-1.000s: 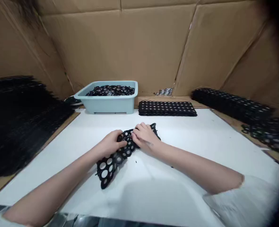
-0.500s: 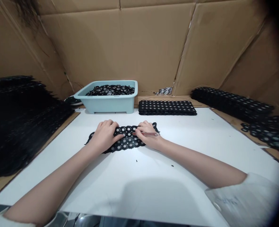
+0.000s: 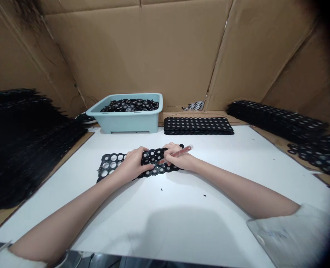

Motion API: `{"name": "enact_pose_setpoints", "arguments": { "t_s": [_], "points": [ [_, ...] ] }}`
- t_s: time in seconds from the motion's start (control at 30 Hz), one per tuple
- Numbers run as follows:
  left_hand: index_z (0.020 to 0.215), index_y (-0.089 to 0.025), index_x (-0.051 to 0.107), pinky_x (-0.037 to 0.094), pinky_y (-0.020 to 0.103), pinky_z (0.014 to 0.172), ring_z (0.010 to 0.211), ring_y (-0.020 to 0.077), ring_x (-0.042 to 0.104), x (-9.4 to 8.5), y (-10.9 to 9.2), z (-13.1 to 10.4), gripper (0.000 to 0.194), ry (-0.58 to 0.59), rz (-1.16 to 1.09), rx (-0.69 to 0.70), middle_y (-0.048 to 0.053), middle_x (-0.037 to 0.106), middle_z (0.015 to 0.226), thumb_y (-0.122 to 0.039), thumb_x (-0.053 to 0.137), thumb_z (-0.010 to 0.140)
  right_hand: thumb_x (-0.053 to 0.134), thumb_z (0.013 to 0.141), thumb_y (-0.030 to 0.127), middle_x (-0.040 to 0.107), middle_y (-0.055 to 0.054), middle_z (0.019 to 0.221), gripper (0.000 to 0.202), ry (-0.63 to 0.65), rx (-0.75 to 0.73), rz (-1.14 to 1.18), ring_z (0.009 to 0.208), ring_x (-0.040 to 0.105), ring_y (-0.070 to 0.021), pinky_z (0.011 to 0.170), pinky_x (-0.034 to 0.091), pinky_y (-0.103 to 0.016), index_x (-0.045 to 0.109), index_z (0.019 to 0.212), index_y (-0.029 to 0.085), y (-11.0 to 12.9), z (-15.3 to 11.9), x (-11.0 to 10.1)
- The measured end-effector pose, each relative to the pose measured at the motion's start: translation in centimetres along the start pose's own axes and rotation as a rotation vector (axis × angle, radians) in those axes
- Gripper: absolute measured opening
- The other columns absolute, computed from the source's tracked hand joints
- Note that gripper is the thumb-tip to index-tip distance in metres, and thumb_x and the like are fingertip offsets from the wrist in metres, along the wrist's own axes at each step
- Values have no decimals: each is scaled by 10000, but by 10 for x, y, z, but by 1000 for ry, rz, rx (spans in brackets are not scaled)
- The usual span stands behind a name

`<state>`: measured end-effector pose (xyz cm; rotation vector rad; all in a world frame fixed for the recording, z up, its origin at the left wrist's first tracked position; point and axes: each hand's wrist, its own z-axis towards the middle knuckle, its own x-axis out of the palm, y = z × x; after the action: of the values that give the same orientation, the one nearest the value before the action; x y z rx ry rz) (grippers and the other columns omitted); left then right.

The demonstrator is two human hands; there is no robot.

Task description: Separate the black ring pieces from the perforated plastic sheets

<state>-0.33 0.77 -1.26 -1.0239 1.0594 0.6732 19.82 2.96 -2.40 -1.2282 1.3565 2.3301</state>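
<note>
While the head view looks down across the white tabletop (image 3: 223, 156), both hands are busy on one black ring mesh (image 3: 149, 156), laid crosswise right in front of the person! Left hand (image 3: 133, 165) first: it lies over the middle of the mesh, thumb stretched toward the right, fingers bent toward the far edge, probably to steady the strip. Is it pinching or only pressing? Can't tell from here.

Over to the right hand (image 3: 178, 158), and there's a grip: thumb and fingers close around a slim red tool (image 3: 181, 152), its rear end sticking up past the hand, its front angled down at the rings. That pen-like hold seems chosen for fine control, and the left thumb sits just beside the working end, likely to brace that very spot.

Behind, a pale blue basin (image 3: 128, 123) holds a heap of loose black pieces (image 3: 130, 105), its walls presumably keeping them together. Just to its right sits a neat mesh stack (image 3: 198, 126), squared up and within easy reach, it seems. Far left, a big dark pile (image 3: 25, 149); far right, a longer stack (image 3: 276, 121), both at the sides, perhaps to leave elbow room. Two dark scraps, (image 3: 162, 190) and (image 3: 205, 195), lie nearer the person.
</note>
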Motion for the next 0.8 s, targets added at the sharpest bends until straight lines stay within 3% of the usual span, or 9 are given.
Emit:
{"name": "enact_pose_setpoints", "arguments": {
  "t_s": [0.2,0.43,0.63,0.8],
  "points": [
    [770,-182,506,371,305,628,764,237,530,-1,-7,0,319,47,113,-29,68,576,803,-492,443,728,371,807,208,514,-33,902,270,-38,-137,-197,914,401,-176,818,302,-348,529,590,181,2,-4,8],
    [715,-177,504,368,332,723,871,259,491,0,-9,3,287,76,161,-28,85,557,859,-459,454,710,371,825,250,465,-55,836,265,-16,-169,-304,860,373,-185,747,311,-341,554,649,174,8,-8,6],
    [744,-189,479,354,283,581,701,221,531,-4,-16,-1,215,110,54,-39,46,577,739,-394,416,738,370,806,198,465,-34,893,257,7,-112,-198,883,388,-178,801,293,-358,524,600,181,8,-4,5],
    [794,-198,442,357,264,572,707,200,539,-3,-13,-2,183,113,-72,-49,28,573,778,-361,455,713,351,812,191,479,-31,900,274,14,-69,-165,882,401,-179,808,299,-358,482,571,173,7,-4,4]
  ]
}}
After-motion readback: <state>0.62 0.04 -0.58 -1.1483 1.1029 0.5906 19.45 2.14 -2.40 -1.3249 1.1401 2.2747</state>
